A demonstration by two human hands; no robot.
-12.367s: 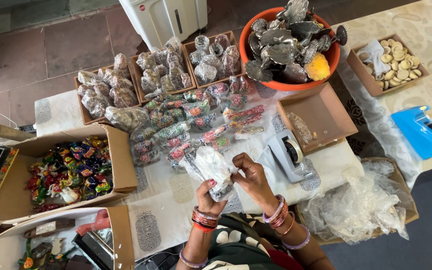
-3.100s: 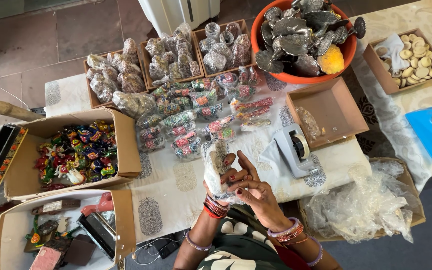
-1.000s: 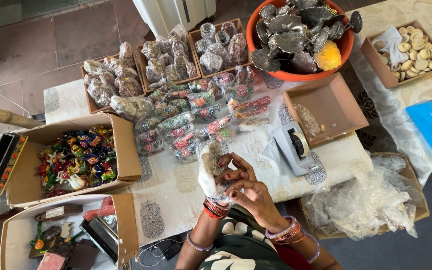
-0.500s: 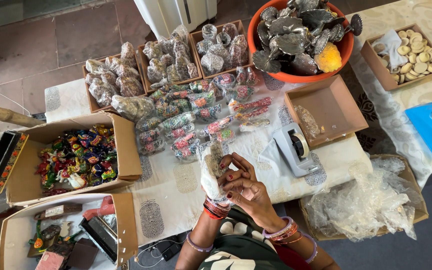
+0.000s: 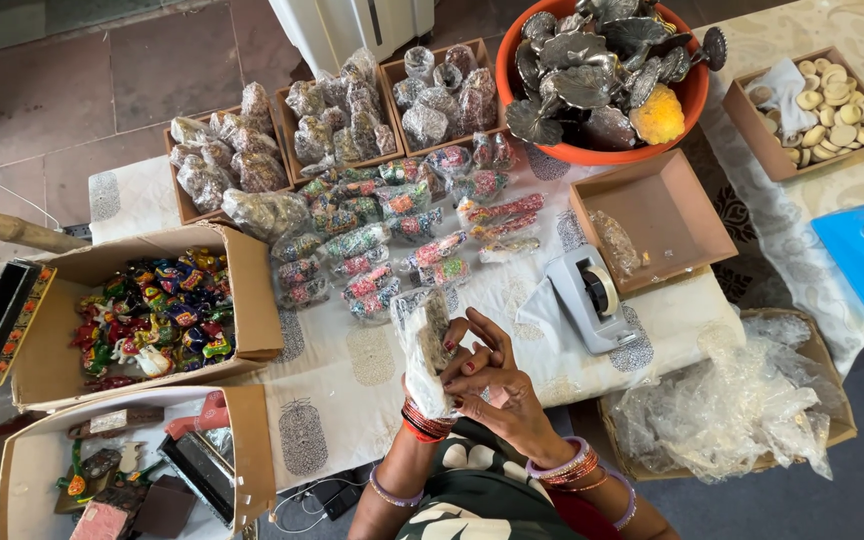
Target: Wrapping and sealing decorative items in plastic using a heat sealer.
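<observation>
While perhaps pinched: clear packet (image 5: 422, 345), both hands (image 5: 482, 375).

Your cloth-covered table (image 5: 372, 370) carries rows of small filled packets (image 5: 392, 235). A grey tape dispenser (image 5: 592, 297) sits beside an open brown box (image 5: 667, 215), with an orange tub (image 5: 592, 150) behind.

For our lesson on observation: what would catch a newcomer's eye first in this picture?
Probably the orange tub of grey metal leaf shapes at the top, and the cardboard box of bright, many-coloured figures at the left. In the middle foreground, the left hand and right hand hold a clear packet above the white patterned cloth.
</observation>
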